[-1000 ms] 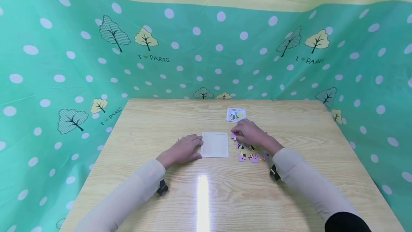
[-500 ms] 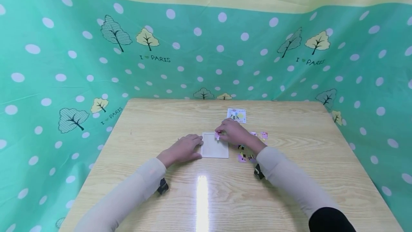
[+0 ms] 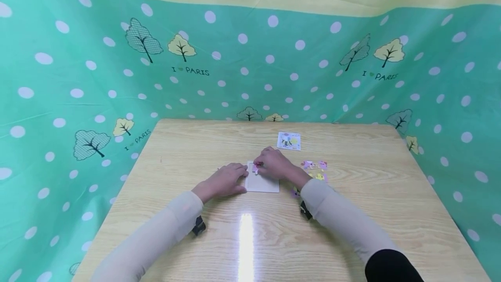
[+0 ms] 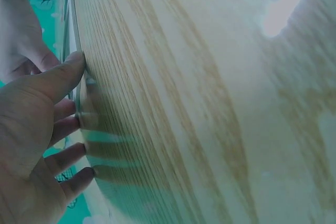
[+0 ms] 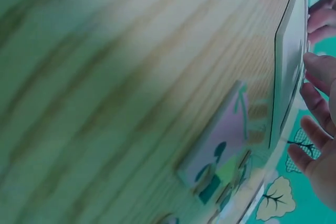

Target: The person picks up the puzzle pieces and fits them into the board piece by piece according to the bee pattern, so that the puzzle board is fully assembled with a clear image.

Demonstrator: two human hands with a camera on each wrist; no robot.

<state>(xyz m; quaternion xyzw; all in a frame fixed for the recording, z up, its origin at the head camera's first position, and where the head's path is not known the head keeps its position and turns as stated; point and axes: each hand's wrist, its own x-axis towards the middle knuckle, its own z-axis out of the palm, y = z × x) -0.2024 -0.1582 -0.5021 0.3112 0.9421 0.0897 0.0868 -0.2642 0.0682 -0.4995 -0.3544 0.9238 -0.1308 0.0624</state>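
Note:
A flat white square puzzle tray (image 3: pixel 264 185) lies on the wooden table in the head view. Against its left edge rests my left hand (image 3: pixel 224 180), fingers spread and fairly straight; the left wrist view shows that hand (image 4: pixel 31 129) with thumb and fingertips along the tray's edge (image 4: pixel 73 22). Over the tray's upper left part, my right hand (image 3: pixel 274 163) pinches a small pink jigsaw piece (image 3: pixel 255 169) between thumb and fingers. In the right wrist view the right hand (image 5: pixel 321 98) is at the tray (image 5: pixel 287 61), and the pinched piece is mostly hidden.
Several pink and yellow jigsaw pieces (image 3: pixel 322 166) lie right of the tray, partly behind the right forearm. Behind them is a picture card with a bee (image 3: pixel 288 141). A single piece (image 5: pixel 220 140) lies near the tray in the right wrist view. A patterned green curtain (image 3: pixel 250 55) encloses the table.
My right hand has carried the pink jigsaw piece left from the loose pieces to the tray's upper left part. The left hand has stayed at the tray's edge.

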